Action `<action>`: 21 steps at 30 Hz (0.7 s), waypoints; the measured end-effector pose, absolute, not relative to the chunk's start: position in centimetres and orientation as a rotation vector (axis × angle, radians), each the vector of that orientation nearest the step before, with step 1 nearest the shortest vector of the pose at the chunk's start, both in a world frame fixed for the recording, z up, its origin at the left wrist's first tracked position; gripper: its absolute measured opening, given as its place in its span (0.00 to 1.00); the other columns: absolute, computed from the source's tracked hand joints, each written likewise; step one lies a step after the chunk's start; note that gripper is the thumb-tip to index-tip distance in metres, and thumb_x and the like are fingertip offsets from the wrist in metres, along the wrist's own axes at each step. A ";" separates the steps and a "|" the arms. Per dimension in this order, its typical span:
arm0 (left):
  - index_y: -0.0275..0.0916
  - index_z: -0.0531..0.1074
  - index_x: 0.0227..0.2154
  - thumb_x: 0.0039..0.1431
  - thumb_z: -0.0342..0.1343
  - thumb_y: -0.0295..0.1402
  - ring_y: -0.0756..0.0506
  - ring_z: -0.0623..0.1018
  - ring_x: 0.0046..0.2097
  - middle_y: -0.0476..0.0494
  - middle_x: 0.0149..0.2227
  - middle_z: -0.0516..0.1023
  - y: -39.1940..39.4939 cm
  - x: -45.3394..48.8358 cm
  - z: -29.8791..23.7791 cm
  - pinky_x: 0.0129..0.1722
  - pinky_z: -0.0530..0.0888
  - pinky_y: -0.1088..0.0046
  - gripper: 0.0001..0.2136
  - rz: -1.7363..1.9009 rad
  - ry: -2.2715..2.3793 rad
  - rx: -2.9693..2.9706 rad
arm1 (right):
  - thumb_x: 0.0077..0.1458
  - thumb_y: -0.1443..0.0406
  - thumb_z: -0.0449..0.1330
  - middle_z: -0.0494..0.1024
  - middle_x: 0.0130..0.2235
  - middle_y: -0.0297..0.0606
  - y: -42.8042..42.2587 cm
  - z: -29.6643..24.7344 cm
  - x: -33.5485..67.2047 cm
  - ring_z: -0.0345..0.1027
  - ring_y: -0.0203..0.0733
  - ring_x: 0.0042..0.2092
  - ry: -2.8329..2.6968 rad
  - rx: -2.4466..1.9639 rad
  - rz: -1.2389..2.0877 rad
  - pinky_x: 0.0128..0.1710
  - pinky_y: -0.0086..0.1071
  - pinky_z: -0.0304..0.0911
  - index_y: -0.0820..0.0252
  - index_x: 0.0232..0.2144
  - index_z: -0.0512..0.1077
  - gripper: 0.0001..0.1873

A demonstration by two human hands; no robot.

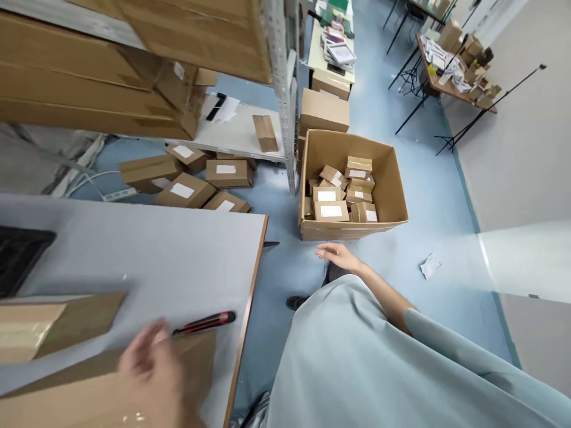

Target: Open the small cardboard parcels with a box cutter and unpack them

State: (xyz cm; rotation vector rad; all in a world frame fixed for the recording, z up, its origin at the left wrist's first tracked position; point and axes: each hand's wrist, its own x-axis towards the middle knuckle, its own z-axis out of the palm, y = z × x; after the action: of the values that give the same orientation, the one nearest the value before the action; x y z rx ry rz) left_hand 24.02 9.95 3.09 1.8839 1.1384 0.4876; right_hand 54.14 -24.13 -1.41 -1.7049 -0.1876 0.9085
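Note:
My left hand (154, 368), blurred by motion, is over a flat brown cardboard piece (89, 392) on the grey table (187, 255); its fingers are too smeared to read. Close to its right lies a red and black utility knife (205, 323). Another taped cardboard box (57, 324) rests at the table's left. My right hand (339, 257) hangs open with nothing in it, in front of a large open carton (392, 184). Inside that carton are several small taped boxes (331, 211) with white labels.
A metal shelf post (283, 89) rises beyond the table, with large cartons (80, 83) on the rack. Several labelled boxes (227, 172) lie on the floor below. A crumpled white packet (430, 266) lies on the floor at right, and a cluttered desk (446, 86) stands behind.

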 end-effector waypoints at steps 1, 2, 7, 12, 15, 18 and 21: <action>0.53 0.80 0.61 0.74 0.59 0.52 0.31 0.82 0.66 0.45 0.64 0.84 8.2 28.7 2.7 0.71 0.77 0.41 0.19 0.515 1.105 1.858 | 0.66 0.53 0.70 0.90 0.56 0.44 -25.0 -1.8 55.3 0.85 0.52 0.58 -0.178 -1.717 0.894 0.68 0.51 0.74 0.54 0.56 0.83 0.21; 0.52 0.81 0.59 0.73 0.59 0.53 0.31 0.83 0.65 0.45 0.62 0.86 6.2 33.1 2.5 0.72 0.76 0.42 0.20 0.513 1.043 1.844 | 0.67 0.54 0.69 0.90 0.55 0.43 -25.8 -2.1 56.5 0.85 0.52 0.58 -0.174 -1.731 0.880 0.68 0.50 0.74 0.54 0.56 0.84 0.19; 0.41 0.81 0.59 0.74 0.55 0.50 0.34 0.83 0.65 0.34 0.62 0.85 -3.0 49.8 1.9 0.71 0.77 0.50 0.22 0.245 0.600 2.084 | 0.72 0.60 0.65 0.90 0.56 0.41 -29.7 -3.0 63.2 0.86 0.49 0.58 -0.205 -1.912 0.863 0.65 0.45 0.77 0.52 0.58 0.83 0.16; 0.42 0.79 0.62 0.77 0.53 0.47 0.33 0.82 0.65 0.33 0.63 0.84 -8.2 60.5 -0.5 0.70 0.76 0.49 0.21 0.028 0.357 2.239 | 0.75 0.61 0.63 0.86 0.63 0.46 -33.5 -2.9 70.2 0.83 0.51 0.63 -0.331 -2.099 0.888 0.66 0.44 0.76 0.54 0.65 0.80 0.20; 0.41 0.78 0.64 0.76 0.53 0.45 0.32 0.80 0.68 0.32 0.65 0.82 -9.2 65.2 -3.2 0.72 0.74 0.48 0.22 -0.090 0.338 2.244 | 0.76 0.62 0.62 0.86 0.63 0.47 -35.1 -3.8 74.5 0.81 0.52 0.66 -0.323 -2.173 0.957 0.68 0.44 0.73 0.54 0.66 0.79 0.20; 0.40 0.76 0.66 0.75 0.55 0.43 0.30 0.79 0.68 0.30 0.66 0.80 -8.9 68.7 -6.2 0.72 0.73 0.47 0.23 -0.200 0.406 2.213 | 0.76 0.62 0.62 0.87 0.61 0.46 -36.1 -5.6 78.4 0.82 0.54 0.65 -0.265 -2.241 1.061 0.67 0.44 0.73 0.53 0.66 0.80 0.20; 0.36 0.74 0.68 0.74 0.57 0.43 0.28 0.79 0.69 0.25 0.68 0.78 -7.7 71.3 -9.3 0.72 0.73 0.45 0.26 -0.325 0.510 2.171 | 0.77 0.61 0.61 0.87 0.62 0.48 -36.6 -8.1 81.5 0.83 0.56 0.63 -0.207 -2.269 1.128 0.67 0.46 0.73 0.57 0.67 0.78 0.21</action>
State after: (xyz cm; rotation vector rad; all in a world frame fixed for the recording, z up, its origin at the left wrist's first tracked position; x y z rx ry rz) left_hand 71.31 -7.69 -9.34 2.1710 0.5096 -0.3254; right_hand 81.47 -36.56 -8.14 -2.2691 -0.2073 1.1283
